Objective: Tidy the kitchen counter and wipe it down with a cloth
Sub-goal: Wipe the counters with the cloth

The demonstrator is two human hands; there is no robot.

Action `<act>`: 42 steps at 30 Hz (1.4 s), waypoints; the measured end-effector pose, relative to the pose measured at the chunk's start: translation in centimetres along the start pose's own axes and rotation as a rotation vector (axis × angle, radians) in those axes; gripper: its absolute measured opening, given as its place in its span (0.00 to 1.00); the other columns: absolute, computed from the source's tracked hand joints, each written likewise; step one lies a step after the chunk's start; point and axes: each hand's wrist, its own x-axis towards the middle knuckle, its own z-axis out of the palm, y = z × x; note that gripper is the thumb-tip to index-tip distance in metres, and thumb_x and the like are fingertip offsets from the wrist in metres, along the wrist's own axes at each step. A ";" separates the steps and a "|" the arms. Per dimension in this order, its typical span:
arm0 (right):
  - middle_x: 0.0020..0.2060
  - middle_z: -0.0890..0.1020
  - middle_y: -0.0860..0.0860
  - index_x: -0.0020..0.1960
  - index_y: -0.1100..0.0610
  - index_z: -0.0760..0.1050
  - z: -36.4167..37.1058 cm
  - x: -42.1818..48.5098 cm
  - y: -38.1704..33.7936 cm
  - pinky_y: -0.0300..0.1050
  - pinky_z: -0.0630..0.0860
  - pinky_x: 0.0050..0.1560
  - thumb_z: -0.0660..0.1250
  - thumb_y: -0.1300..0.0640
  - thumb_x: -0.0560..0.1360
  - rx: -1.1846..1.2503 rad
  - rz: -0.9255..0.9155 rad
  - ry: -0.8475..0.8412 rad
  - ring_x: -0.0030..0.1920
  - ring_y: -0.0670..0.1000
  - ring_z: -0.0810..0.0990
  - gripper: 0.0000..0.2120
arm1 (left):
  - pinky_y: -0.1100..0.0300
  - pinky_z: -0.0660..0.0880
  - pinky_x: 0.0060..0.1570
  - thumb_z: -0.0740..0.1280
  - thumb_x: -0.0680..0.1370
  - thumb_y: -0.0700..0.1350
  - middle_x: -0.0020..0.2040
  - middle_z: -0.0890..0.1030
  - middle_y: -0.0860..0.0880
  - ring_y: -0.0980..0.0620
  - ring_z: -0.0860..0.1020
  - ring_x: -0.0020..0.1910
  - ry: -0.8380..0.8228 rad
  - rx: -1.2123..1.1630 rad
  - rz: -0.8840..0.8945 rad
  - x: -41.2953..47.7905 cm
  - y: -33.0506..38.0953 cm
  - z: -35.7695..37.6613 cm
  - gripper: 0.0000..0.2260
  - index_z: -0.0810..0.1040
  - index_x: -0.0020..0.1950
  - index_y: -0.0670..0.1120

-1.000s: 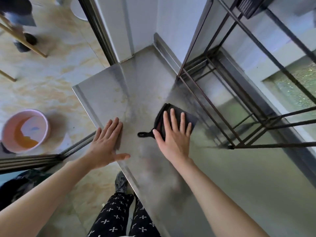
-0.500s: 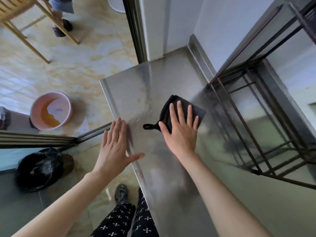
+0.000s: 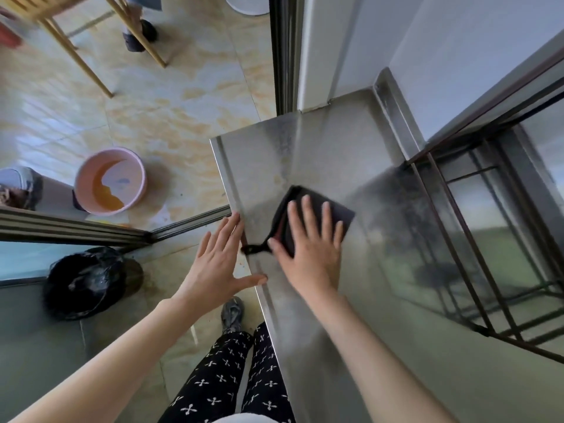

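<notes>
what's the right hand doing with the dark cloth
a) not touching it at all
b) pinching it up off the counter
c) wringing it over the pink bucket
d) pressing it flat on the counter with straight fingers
D: the right hand lies palm down with straight fingers on the dark cloth, which rests flat on the steel counter.

Dark cloth [image 3: 319, 198] flat on the steel bench [image 3: 305, 148]
Folded roughly square, it lies near the bench's left edge, a small loop [image 3: 254, 248] trailing off its near corner; the right hand [image 3: 308, 254] presses flat on its near half.
</notes>
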 end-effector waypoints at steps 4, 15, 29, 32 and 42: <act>0.75 0.58 0.49 0.75 0.48 0.55 0.6 -2.4 -0.7 0.59 0.50 0.72 0.52 0.32 0.73 -0.086 -0.159 -0.019 0.75 0.57 0.56 0.36 | 0.52 0.46 0.73 0.47 0.68 0.74 0.76 0.50 0.50 0.54 0.47 0.75 0.021 0.067 0.075 -0.3 -2.0 -1.1 0.45 0.50 0.76 0.46; 0.73 0.63 0.58 0.74 0.56 0.61 1.2 -2.3 -7.1 0.69 0.63 0.64 0.52 0.36 0.74 0.019 0.414 0.001 0.71 0.66 0.61 0.36 | 0.48 0.51 0.73 0.57 0.81 0.42 0.77 0.51 0.44 0.43 0.53 0.75 0.058 0.000 0.119 5.4 -5.7 -6.2 0.23 0.55 0.75 0.42; 0.75 0.59 0.52 0.76 0.50 0.54 1.1 12.9 -12.7 0.64 0.58 0.69 0.48 0.35 0.76 -0.030 0.517 0.033 0.74 0.60 0.58 0.33 | 0.53 0.40 0.74 0.52 0.83 0.47 0.77 0.42 0.53 0.52 0.41 0.76 -0.155 0.186 0.451 17.0 -9.9 -12.4 0.23 0.48 0.77 0.50; 0.76 0.56 0.49 0.76 0.48 0.50 0.8 11.8 -10.1 0.62 0.55 0.71 0.46 0.35 0.77 -0.035 0.539 0.044 0.75 0.58 0.54 0.31 | 0.56 0.39 0.72 0.51 0.83 0.48 0.77 0.43 0.50 0.50 0.41 0.76 -0.184 0.201 0.506 18.7 -8.3 -12.3 0.23 0.48 0.77 0.49; 0.77 0.53 0.53 0.76 0.50 0.51 -1.1 4.7 -0.9 0.65 0.50 0.71 0.40 0.34 0.73 0.068 1.116 0.181 0.75 0.62 0.50 0.36 | 0.48 0.53 0.72 0.48 0.80 0.54 0.77 0.52 0.46 0.43 0.53 0.75 -0.047 0.278 0.594 21.2 -3.6 -7.9 0.26 0.52 0.76 0.45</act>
